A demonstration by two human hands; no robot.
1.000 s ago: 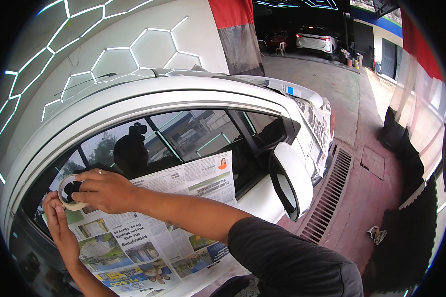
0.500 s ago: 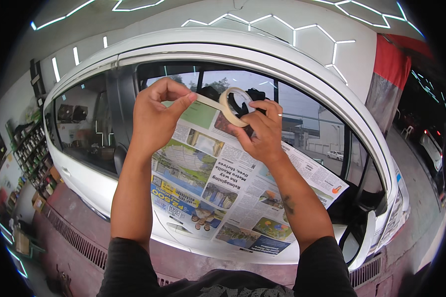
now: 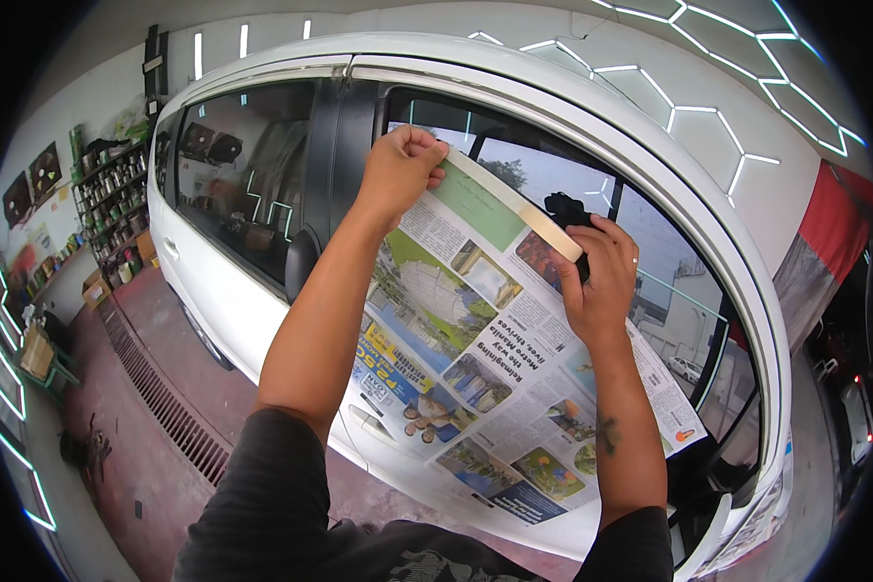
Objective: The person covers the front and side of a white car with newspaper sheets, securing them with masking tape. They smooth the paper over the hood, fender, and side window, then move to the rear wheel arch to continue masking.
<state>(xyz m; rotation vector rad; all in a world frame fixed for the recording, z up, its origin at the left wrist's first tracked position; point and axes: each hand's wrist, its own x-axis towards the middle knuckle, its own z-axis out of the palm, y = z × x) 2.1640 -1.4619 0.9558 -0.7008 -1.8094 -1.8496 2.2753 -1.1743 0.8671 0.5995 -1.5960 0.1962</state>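
Note:
A sheet of printed newspaper (image 3: 427, 325) hangs over the front side window and door of a white car (image 3: 238, 344). My left hand (image 3: 398, 179) is closed in a pinch at the sheet's upper left corner, on the free end of the masking tape. From there a pale strip runs along the paper's top edge to the masking tape roll (image 3: 553, 233), seen almost edge-on. My right hand (image 3: 601, 276) grips that roll, thumb below and fingers over it. Behind the paper, the dark window glass (image 3: 664, 257) shows on the right.
The side mirror (image 3: 703, 533) sticks out at the lower right. A shelf of cans (image 3: 116, 199) stands along the left wall. A floor grate (image 3: 165, 388) runs beside the car, and a box (image 3: 37, 351) sits on a green stand.
The view has swung left, so car and hands appear further right. The tape roll has turned from showing its open ring to edge-on and lies closer along the paper's edge.

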